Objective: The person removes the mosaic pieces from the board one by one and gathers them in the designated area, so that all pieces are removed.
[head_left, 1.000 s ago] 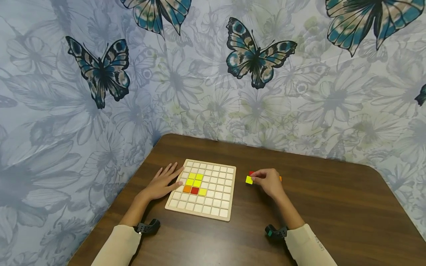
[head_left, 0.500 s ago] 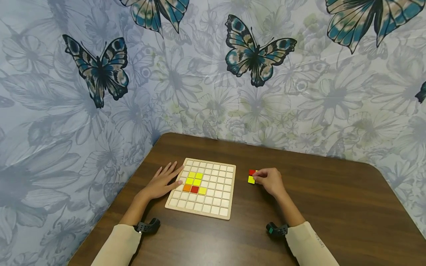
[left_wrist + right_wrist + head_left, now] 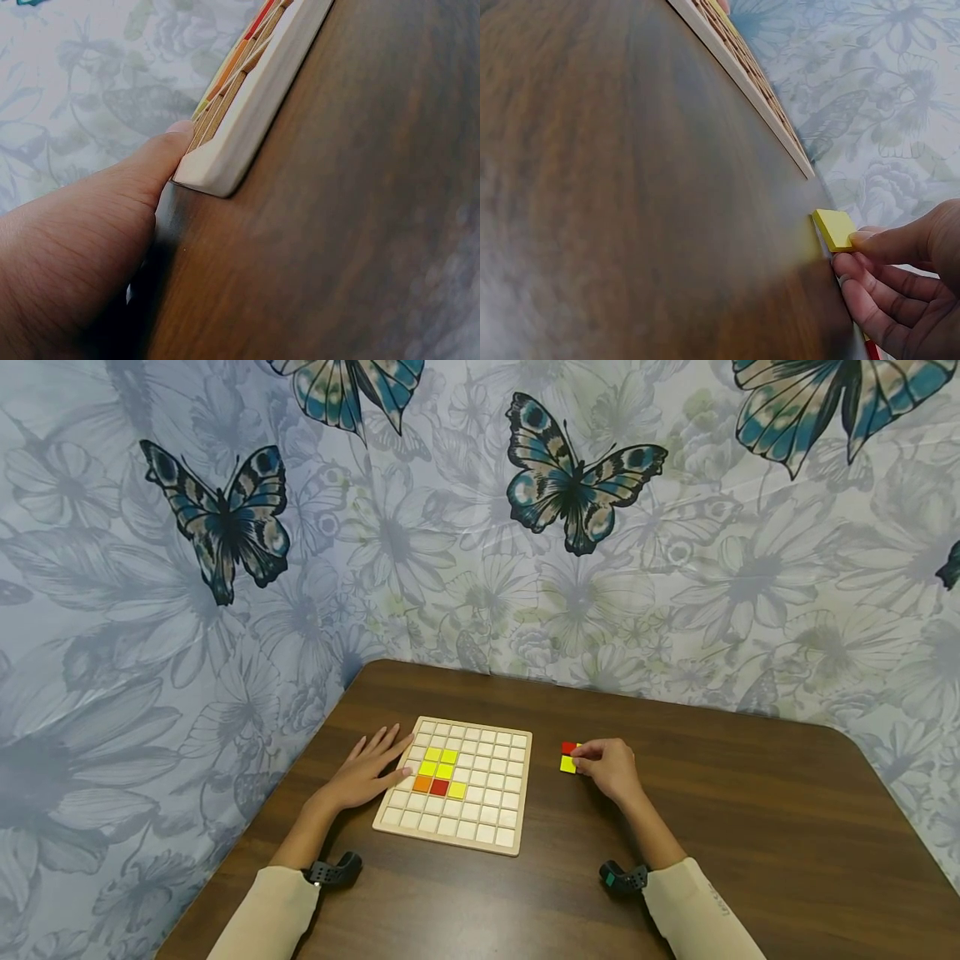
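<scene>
The wooden grid board (image 3: pixel 480 843) lies on the table with yellow, orange and red tiles in its left half. My left hand (image 3: pixel 366 779) rests spread along the board's left edge; in the left wrist view its thumb (image 3: pixel 161 157) touches the frame (image 3: pixel 225 169). To the right of the board, my right hand (image 3: pixel 611 770) pinches a yellow tile (image 3: pixel 567 764) at its right side. That tile (image 3: pixel 834 229) shows under the thumb in the right wrist view. Just behind it is a red tile (image 3: pixel 568 748). The hand partly hides the tiles beside them.
The brown table (image 3: pixel 720 802) extends to the right of the right hand. Behind it hangs a floral backdrop (image 3: pixel 450 593) with butterflies. Dark bands (image 3: pixel 624 878) with small devices are on both wrists.
The yellow tile and my right hand have shifted slightly right, and more of the red tile shows. Orange at the hand's far side is no longer visible. My left hand stays on the board.
</scene>
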The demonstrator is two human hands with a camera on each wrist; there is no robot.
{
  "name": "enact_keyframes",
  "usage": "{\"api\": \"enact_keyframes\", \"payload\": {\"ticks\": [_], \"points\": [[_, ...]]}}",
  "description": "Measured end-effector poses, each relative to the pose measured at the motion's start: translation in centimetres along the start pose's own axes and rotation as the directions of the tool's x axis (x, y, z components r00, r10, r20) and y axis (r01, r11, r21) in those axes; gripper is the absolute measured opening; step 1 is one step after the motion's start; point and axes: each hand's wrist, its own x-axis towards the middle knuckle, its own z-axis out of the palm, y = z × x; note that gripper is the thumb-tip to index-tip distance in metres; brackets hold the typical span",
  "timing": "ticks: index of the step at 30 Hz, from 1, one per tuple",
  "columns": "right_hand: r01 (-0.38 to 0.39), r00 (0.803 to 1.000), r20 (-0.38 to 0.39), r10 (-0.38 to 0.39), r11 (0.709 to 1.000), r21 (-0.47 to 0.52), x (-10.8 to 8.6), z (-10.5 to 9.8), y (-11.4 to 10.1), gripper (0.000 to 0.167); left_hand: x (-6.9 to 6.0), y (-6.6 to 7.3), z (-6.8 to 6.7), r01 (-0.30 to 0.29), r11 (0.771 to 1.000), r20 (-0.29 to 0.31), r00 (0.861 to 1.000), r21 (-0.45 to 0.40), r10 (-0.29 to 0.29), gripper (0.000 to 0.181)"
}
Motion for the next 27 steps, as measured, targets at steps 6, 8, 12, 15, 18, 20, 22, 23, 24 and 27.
{"api": "enact_keyframes", "payload": {"ticks": [6,8,12,15,18,20,22,23,24,27], "points": [[0.02,1.0,-0.005,-0.02,1.0,-0.005,0.06,0.12,0.03,0.006,-0.07,0.03,-0.02,0.001,1.0,0.0,1.0,-0.005,-0.001,0.071],[0.019,1.0,-0.004,-0.019,1.0,0.001,0.09,0.18,0.08,0.006,-0.05,0.03,-0.02,0.0,1.0,-0.001,1.0,-0.003,0.0,0.071],[0.014,1.0,-0.004,-0.014,1.0,0.003,0.08,0.28,0.18,0.006,0.0,-0.06,0.04,-0.002,1.0,0.0,1.0,-0.001,0.002,0.071],[0.013,1.0,-0.006,-0.013,1.0,-0.001,0.04,0.31,0.27,0.006,0.01,-0.1,0.1,-0.003,1.0,0.005,1.0,-0.002,0.003,0.071],[0.012,1.0,-0.011,-0.012,1.0,-0.006,0.02,0.33,0.26,0.006,-0.03,-0.09,0.1,-0.004,1.0,0.004,1.0,0.0,0.004,0.071],[0.013,1.0,-0.014,-0.013,1.0,-0.01,0.04,0.34,0.25,0.007,-0.03,-0.09,0.08,-0.005,1.0,0.001,1.0,0.002,0.005,0.071],[0.01,1.0,-0.016,-0.01,1.0,-0.012,0.08,0.33,0.24,0.006,0.0,-0.15,0.09,-0.006,1.0,-0.001,1.0,0.003,0.006,0.071],[0.012,1.0,-0.015,-0.012,1.0,-0.013,0.1,0.32,0.25,0.006,0.02,-0.15,0.1,-0.005,1.0,0.0,1.0,0.002,0.005,0.071],[0.014,1.0,-0.014,-0.014,1.0,-0.013,0.11,0.3,0.27,0.006,0.02,-0.14,0.1,-0.005,1.0,0.0,1.0,0.002,0.005,0.071],[0.02,1.0,-0.017,-0.02,1.0,-0.012,0.11,0.26,0.23,0.006,0.05,-0.16,0.12,-0.004,1.0,0.002,1.0,0.0,0.004,0.071]]}}
